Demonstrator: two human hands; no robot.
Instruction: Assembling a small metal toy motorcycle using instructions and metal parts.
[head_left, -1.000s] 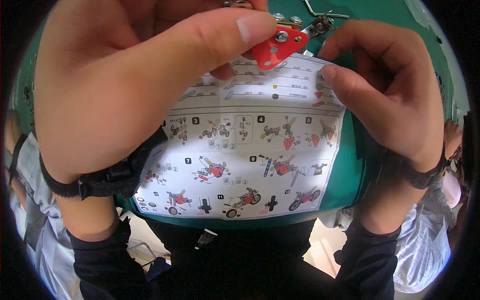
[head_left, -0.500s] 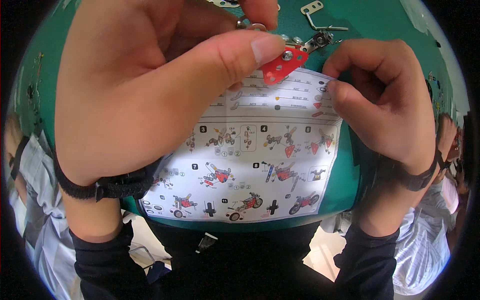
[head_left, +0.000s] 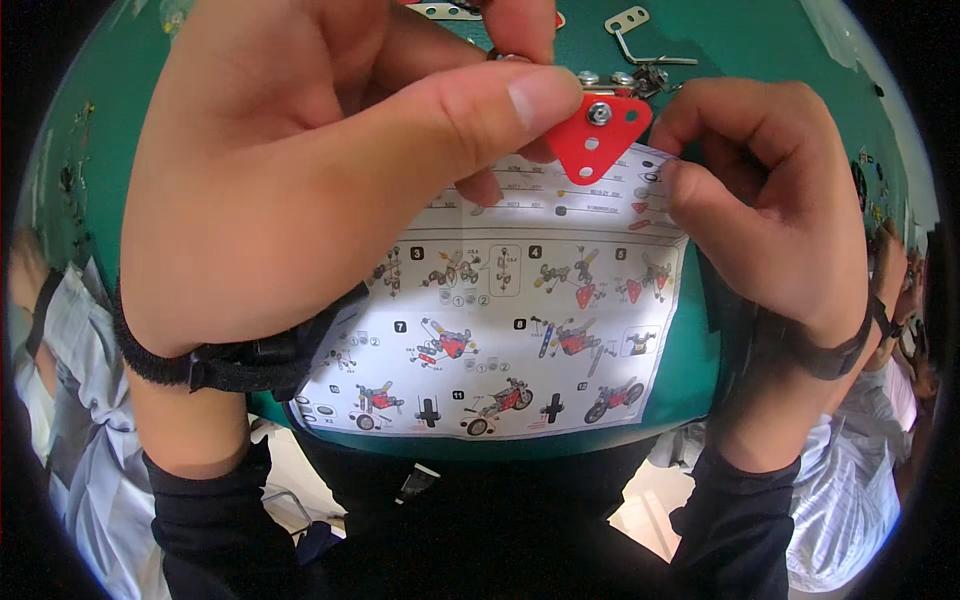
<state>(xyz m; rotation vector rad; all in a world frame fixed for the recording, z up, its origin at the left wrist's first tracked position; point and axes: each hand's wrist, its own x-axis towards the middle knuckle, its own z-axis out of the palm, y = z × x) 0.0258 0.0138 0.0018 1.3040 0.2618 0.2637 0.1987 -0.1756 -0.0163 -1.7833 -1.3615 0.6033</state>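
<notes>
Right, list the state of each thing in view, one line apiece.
Left hand: pinching the red plate.
Red plate: held narrow end down, bolt fitted, other visible holes open.
Right hand: fingers curled; grip unclear.
Instruction sheet: unfolded, printed side up, partly covered.
L-shaped key: lying on the green table.
Pale holed strip: lying flat.

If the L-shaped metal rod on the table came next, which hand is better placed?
Probably the right hand: in the picture it's closer to the L-shaped metal rod, though whether it grips anything is unclear. The left hand holds the red plate.
</notes>
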